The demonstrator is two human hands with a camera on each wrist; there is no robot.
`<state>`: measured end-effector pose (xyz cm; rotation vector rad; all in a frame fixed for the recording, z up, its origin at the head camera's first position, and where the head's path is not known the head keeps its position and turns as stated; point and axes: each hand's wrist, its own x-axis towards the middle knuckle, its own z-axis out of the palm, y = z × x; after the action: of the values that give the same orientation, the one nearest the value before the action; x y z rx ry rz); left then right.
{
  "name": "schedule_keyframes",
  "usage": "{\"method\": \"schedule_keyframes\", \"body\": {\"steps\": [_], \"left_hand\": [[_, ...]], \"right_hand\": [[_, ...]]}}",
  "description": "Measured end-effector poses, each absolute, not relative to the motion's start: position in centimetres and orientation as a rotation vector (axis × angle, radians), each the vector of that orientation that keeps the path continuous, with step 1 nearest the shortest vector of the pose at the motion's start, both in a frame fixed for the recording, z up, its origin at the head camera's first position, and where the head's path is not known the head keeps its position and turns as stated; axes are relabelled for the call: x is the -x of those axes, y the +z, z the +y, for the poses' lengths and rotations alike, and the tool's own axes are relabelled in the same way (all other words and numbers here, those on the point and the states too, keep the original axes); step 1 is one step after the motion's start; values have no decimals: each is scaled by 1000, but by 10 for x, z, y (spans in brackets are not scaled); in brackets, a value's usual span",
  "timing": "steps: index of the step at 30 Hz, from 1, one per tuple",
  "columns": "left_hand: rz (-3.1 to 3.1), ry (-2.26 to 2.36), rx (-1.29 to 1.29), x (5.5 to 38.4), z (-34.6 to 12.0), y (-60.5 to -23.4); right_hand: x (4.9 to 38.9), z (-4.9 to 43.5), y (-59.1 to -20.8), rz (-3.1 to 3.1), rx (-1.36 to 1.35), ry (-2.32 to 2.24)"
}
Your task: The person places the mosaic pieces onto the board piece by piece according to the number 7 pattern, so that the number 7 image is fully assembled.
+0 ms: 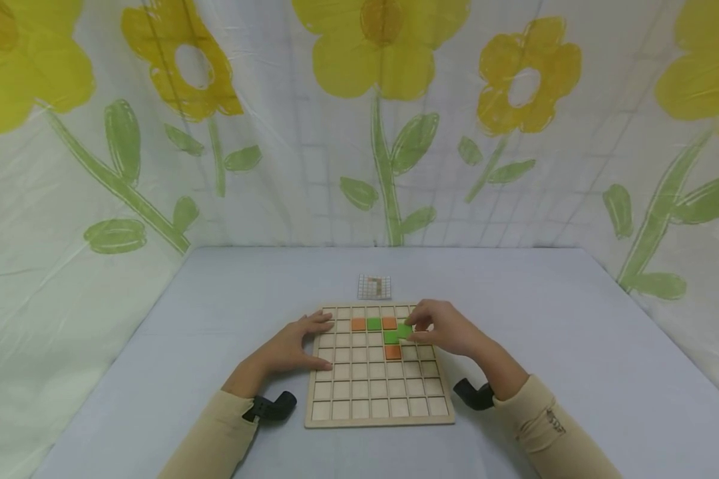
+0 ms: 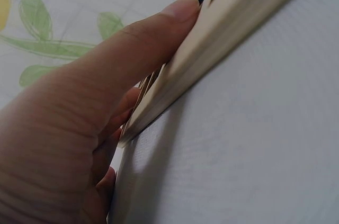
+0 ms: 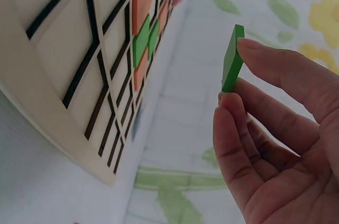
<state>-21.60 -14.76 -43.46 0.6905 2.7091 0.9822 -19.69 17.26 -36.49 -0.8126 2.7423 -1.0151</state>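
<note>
My right hand (image 1: pixel 446 327) pinches a green square tile (image 3: pixel 233 59) between thumb and fingers, held up off the wooden grid board (image 1: pixel 359 407). In the head view this tile appears over the board's upper right part. Several tiles lie in the cells: an orange tile (image 1: pixel 358 324), a green tile (image 1: pixel 374 324) and another orange tile (image 1: pixel 389 322) in one row, then a green tile (image 1: pixel 391 337) and an orange tile (image 1: pixel 392 352) below. My left hand (image 1: pixel 290 344) rests on the board's left edge, thumb and fingers spread; its thumb (image 2: pixel 153 38) lies on the rim in the left wrist view.
A small card (image 1: pixel 374 287) with a printed grid pattern lies just behind the board on the pale tabletop (image 1: pixel 216 286). Behind the table hangs a white curtain (image 1: pixel 311 166) with painted yellow flowers. Black wrist mounts (image 1: pixel 275 407) sit on both forearms.
</note>
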Motion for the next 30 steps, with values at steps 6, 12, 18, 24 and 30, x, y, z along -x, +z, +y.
{"method": "schedule_keyframes", "body": {"steps": [6,12,18,24,30], "left_hand": [[2710,978,-702,217,-148,-436],[2708,983,-706,217,-148,-436],[2711,977,-712,217,-148,-436],[2712,981,-712,217,-148,-437],[2707,987,-704,217,-148,-437]], "right_hand": [[191,165,-361,2681,922,-1007],[185,159,-359,2667,1004,-946],[184,162,-363,2598,998,-942],[182,163,-365,2575,966,-866],[182,159,-370,2564,956,-832]]}}
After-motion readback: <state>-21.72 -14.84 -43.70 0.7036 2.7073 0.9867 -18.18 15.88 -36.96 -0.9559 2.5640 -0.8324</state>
